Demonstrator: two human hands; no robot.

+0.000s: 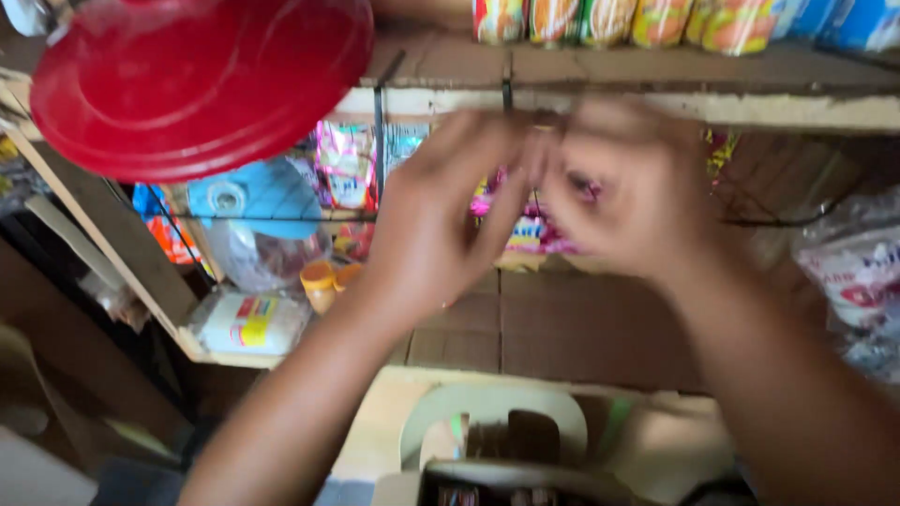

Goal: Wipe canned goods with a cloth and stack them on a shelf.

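Observation:
My left hand [441, 220] and my right hand [628, 192] are raised together in front of a wooden shelf, fingertips nearly touching, both blurred by motion. Between and behind the fingers hang small pink and white sachet packets [534, 234]; bits of pink show at my right fingers. Whether either hand grips a packet is hidden by the blur.
A round red plastic lid [197, 80] hangs at upper left. Cans [619, 21] line the top shelf [797, 108]. A blue plastic item [258, 192], snack packets [345, 164], small orange-capped jars [321, 281] and a wrapped white package [248, 323] sit left. Bagged goods [858, 267] right; cardboard [581, 323] below.

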